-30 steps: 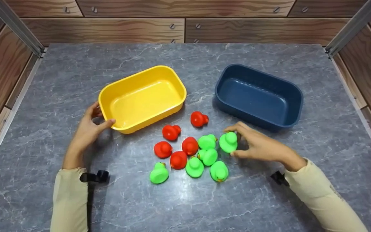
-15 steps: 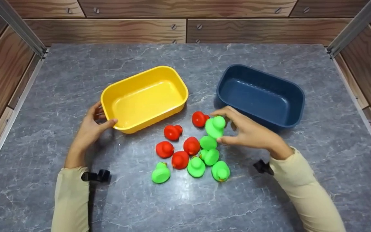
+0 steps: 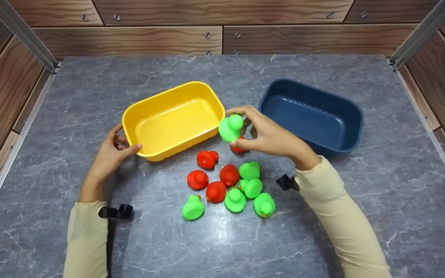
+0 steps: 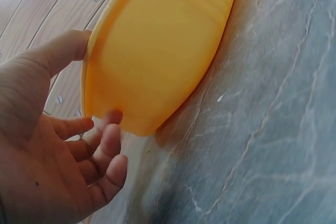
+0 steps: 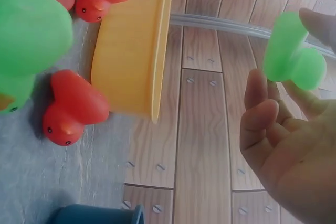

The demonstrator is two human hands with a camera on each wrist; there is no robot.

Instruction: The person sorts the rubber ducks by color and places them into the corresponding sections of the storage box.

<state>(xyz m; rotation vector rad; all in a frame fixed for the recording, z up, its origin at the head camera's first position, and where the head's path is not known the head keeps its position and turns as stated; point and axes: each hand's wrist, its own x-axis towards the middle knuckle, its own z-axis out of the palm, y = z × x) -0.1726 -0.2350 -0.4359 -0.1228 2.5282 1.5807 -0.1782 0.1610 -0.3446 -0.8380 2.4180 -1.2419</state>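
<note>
My right hand (image 3: pixel 272 137) pinches a green rubber duck (image 3: pixel 230 128) between thumb and fingers. The duck hangs in the air beside the right end of the yellow bin (image 3: pixel 176 144); the right wrist view shows this green duck (image 5: pixel 294 51) well off the table. Beneath it, a red rubber duck (image 3: pixel 239 146) is partly hidden by the hand. At the bin's near left corner, my left hand (image 3: pixel 108 158) grips the rim, thumb over the edge and fingers against the outside wall. Several red ducks (image 3: pixel 229 175) and green ducks (image 3: pixel 264 205) lie close together on the table.
A dark blue bin (image 3: pixel 311 119) stands at the right with nothing in it. The grey marbled table (image 3: pixel 160 247) is bordered by wood-patterned walls (image 3: pixel 129 40) at the back and sides.
My right hand has lifted the green duck from the right of the group and carried it up and left to the yellow bin's right end. The left hand stays at the bin's corner.
</note>
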